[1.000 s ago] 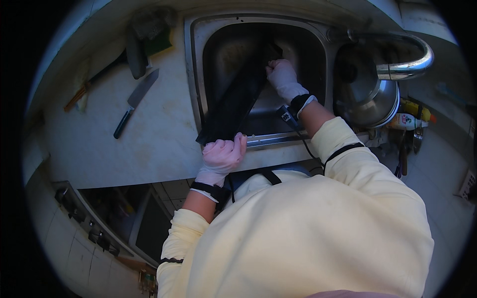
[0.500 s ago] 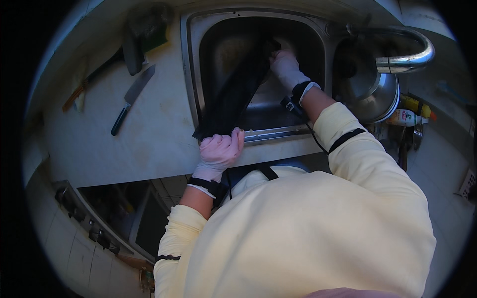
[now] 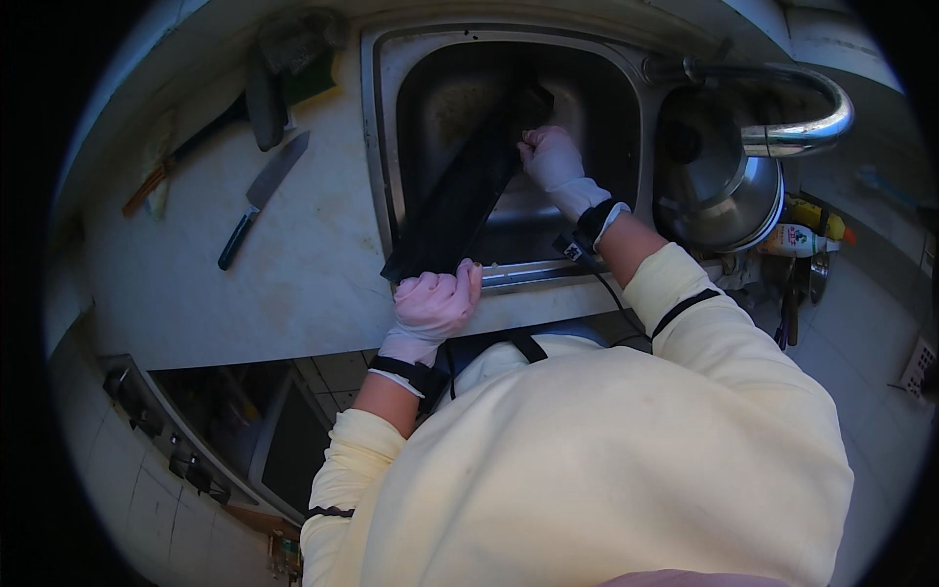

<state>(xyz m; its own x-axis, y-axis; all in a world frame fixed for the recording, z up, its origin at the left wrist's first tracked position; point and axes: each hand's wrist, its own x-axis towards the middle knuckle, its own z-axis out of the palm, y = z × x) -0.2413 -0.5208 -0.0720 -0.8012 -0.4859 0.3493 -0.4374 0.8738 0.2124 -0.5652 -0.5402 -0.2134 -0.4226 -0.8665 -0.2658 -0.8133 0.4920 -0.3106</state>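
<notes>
A long, flat black panel (image 3: 460,196) lies slanted across the metal sink (image 3: 377,117), its near end resting over the front rim and its far end down in the basin. My left hand (image 3: 435,301), in a thin pale glove, is closed on the near end of that panel. Further in, my right hand (image 3: 556,161), gloved too, is curled at the panel's right edge. Its fingers are bunched together, and whatever they may hold is hidden by the glove and the dark basin.
On the counter to the left lies a knife (image 3: 259,201), with a dark long-handled tool (image 3: 210,132) behind it. A curved faucet (image 3: 802,137) reaches over stacked metal pots (image 3: 729,201) at right. Bottles (image 3: 797,238) stand beyond them.
My right hand has slid a little toward me along the panel's edge. My left hand keeps its hold at the near end, and the panel lies almost as before.
</notes>
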